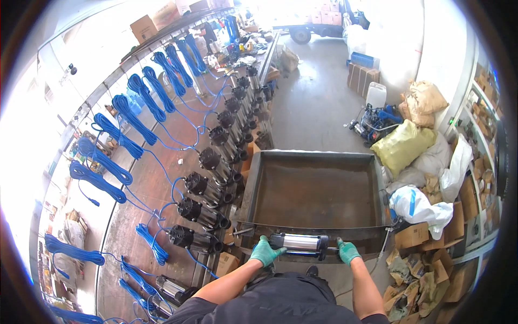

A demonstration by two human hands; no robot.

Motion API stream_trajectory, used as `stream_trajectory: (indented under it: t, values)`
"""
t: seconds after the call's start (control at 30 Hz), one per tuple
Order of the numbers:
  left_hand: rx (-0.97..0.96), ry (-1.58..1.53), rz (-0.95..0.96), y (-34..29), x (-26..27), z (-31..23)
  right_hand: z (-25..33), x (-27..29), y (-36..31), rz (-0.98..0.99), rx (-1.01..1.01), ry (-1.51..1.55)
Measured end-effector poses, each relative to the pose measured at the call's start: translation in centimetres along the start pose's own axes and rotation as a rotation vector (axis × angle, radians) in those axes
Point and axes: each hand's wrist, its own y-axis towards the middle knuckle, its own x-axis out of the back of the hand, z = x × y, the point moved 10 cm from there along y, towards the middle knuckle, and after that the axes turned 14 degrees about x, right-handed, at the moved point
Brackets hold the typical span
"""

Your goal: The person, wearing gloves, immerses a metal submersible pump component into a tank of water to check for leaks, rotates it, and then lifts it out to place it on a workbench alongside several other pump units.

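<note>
A submersible pump, a silver cylinder with black ends, lies level in front of me at the near side of a metal tank. My left hand, in a green glove, is closed on the pump's left end. Just past its right end is my right hand, gloved alike, with its fingers curled. A thin dark piece runs between that end and the right glove; I cannot make out what the fingers hold. The tank's wide basin has a brownish, wet-looking inside.
Several similar pumps line the workbench on my left, cabled to hanging blue cable coils. Sacks, cardboard boxes and crumpled packaging crowd the right. A hose hangs beside my right hand. Beyond the tank stretches grey floor.
</note>
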Motion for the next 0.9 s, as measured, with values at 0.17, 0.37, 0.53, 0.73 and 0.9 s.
stream_trajectory:
  t: [0.17,0.37,0.53,0.73,0.9]
  values:
    - [0.028,0.032,0.005,0.4,-0.6,0.3,-1.0,-0.8,-1.7,-0.090,-0.126,0.384]
    - [0.053,0.043,0.011,-0.3,0.3,-0.1,4.3,0.5,-5.5,0.099,-0.021,0.884]
    - [0.038,0.032,0.018,-0.4,0.2,-0.8,-4.5,-1.3,-1.8,0.175,-0.247,0.492]
    - [0.059,0.039,0.010,-0.4,0.3,-0.1,4.5,3.6,-3.3,-0.151,0.263,0.039]
    - [0.038,0.051,-0.011,0.0,-0.2,0.1,10.9,5.0,-6.6,-0.030,0.779,-0.434]
